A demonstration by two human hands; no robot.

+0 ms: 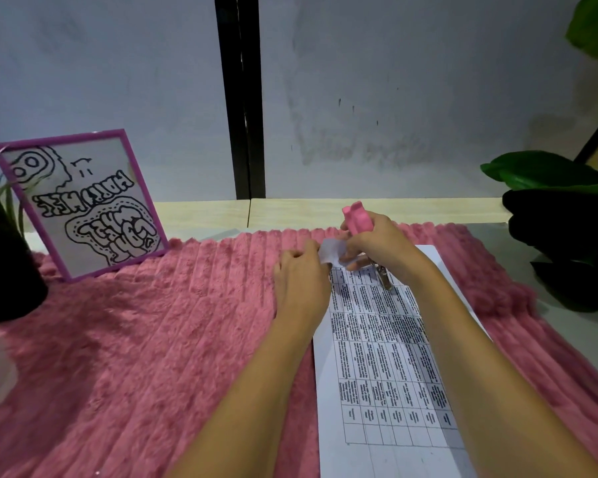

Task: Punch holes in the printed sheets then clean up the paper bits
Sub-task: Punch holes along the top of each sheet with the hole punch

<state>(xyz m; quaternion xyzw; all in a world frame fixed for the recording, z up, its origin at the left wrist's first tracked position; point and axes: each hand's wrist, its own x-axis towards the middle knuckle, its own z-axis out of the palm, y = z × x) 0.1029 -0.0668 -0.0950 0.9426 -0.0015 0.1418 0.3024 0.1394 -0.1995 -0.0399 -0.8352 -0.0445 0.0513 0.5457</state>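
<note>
At the far left of the frame a black pot (9,281) holds thin green grass-like blades. Just right of it a purple-framed picture (80,205) with a black line drawing leans back, its lower edge resting on a pink ribbed plush mat (135,339) that covers most of the surface (567,315). Above centre, a black vertical post (240,98) runs down the grey wall to a pale wooden ledge (411,208).

Right of centre, the left hand (301,281) lies on the mat at the top left corner of the printed sheet (387,374), its fingers curled and pinching that corner, which is lifted and bent upward. The sheet, printed with a grid of text cells, lies flat on the mat and stretches from the hands down to the lower edge of the frame.

Just right of the lifted corner, the right hand (377,246) grips a pink-handled hole punch (358,219); the pink handles stick up above the fist and the metal head points down over the sheet's top edge. Whether the head touches the paper cannot be told.

At the right edge, a broad-leaved plant (549,177) in dark green stands beside the mat.
</note>
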